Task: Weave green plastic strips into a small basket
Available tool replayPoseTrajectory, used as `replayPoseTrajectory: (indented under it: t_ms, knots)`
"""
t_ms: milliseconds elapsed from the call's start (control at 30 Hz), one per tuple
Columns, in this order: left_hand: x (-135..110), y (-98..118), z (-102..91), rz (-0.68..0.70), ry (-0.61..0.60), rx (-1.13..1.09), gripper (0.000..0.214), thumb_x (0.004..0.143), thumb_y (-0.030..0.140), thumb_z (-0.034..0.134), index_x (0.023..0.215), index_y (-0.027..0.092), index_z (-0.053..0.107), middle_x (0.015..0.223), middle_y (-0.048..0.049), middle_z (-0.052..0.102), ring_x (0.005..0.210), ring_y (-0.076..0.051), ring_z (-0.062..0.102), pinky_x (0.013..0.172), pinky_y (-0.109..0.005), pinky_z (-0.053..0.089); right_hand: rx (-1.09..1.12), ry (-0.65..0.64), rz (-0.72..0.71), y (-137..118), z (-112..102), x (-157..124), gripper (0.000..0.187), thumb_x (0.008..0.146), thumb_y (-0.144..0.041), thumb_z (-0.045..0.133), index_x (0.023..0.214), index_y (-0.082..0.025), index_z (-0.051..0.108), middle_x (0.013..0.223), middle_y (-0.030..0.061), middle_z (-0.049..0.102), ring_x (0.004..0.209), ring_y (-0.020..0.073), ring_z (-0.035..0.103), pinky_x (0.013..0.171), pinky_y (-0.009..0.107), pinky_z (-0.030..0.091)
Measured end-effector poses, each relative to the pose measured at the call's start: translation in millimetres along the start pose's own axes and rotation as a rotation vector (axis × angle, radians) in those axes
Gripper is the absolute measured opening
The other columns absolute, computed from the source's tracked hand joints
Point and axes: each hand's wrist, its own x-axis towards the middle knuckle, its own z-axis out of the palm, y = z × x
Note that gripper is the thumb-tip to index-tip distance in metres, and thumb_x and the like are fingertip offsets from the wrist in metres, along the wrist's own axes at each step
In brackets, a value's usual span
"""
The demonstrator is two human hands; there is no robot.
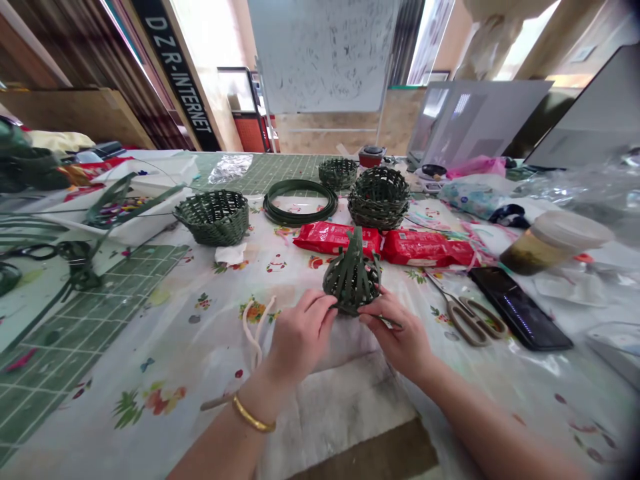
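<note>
A small half-woven green basket (351, 275) with loose strips sticking upward sits on the flowered tablecloth (165, 347) in front of me. My left hand (300, 337), with a gold bangle on the wrist, pinches the basket's lower left edge. My right hand (400, 333) grips its lower right edge, fingers closed on the weave. Both hands hold the basket low over the table.
A finished green basket (214, 217), a coil of green strip (300, 201) and stacked baskets (379, 197) lie behind. Two red packets (385, 243), scissors (467, 317), a black phone (520, 310) and a lidded cup (553, 243) are to the right. A white cord (255, 327) lies left.
</note>
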Motion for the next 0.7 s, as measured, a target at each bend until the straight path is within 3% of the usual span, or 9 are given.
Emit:
replayPoseTrajectory:
  t_ms: [133, 333, 467, 567, 700]
  knots:
    - [1, -9, 3.6, -0.087, -0.01, -0.124, 0.005, 0.081, 0.013, 0.056, 0.085, 0.016, 0.058, 0.08, -0.0028, 0.064, 0.065, -0.011, 0.06, 0.058, -0.021, 0.048, 0.001, 0.0, -0.012, -1, 0, -1, 0.011, 0.082, -0.011, 0.057, 0.085, -0.021, 0.06, 0.075, -0.0004, 0.065, 0.073, 0.0142, 0.06, 0.099, 0.045, 0.039]
    - [-1, -11, 4.7, -0.138, 0.054, -0.295, 0.012, 0.081, 0.012, 0.055, 0.089, 0.016, 0.063, 0.083, -0.0032, 0.063, 0.068, -0.009, 0.058, 0.061, -0.02, 0.048, 0.0, -0.008, -0.025, 1, 0, -1, 0.011, 0.082, -0.012, 0.058, 0.087, -0.022, 0.061, 0.074, -0.0004, 0.065, 0.071, 0.014, 0.061, 0.098, 0.044, 0.039]
    - [-1, -5, 4.4, -0.336, -0.049, -0.512, 0.024, 0.08, 0.014, 0.056, 0.102, 0.015, 0.065, 0.075, -0.0006, 0.055, 0.059, -0.007, 0.05, 0.053, -0.018, 0.044, -0.013, -0.04, -0.053, 6, -2, 2, 0.01, 0.082, -0.013, 0.059, 0.086, -0.022, 0.061, 0.071, 0.0, 0.064, 0.069, 0.0144, 0.059, 0.096, 0.044, 0.04]
    - [-2, 0, 4.1, -0.486, -0.173, -0.747, 0.039, 0.081, 0.018, 0.056, 0.12, 0.019, 0.056, 0.069, 0.0029, 0.046, 0.053, -0.005, 0.043, 0.046, -0.016, 0.038, -0.006, -0.073, -0.069, 9, -4, 3, 0.009, 0.082, -0.014, 0.059, 0.086, -0.021, 0.061, 0.071, 0.001, 0.063, 0.071, 0.0158, 0.059, 0.094, 0.044, 0.041]
    - [-1, 3, -3.1, -0.524, -0.207, -0.941, 0.04, 0.081, 0.022, 0.058, 0.121, 0.02, 0.052, 0.075, 0.002, 0.05, 0.056, -0.005, 0.045, 0.048, -0.016, 0.038, 0.035, -0.126, -0.095, 10, -4, 2, 0.01, 0.083, -0.013, 0.057, 0.086, -0.021, 0.06, 0.069, 0.001, 0.062, 0.071, 0.0159, 0.058, 0.092, 0.044, 0.043]
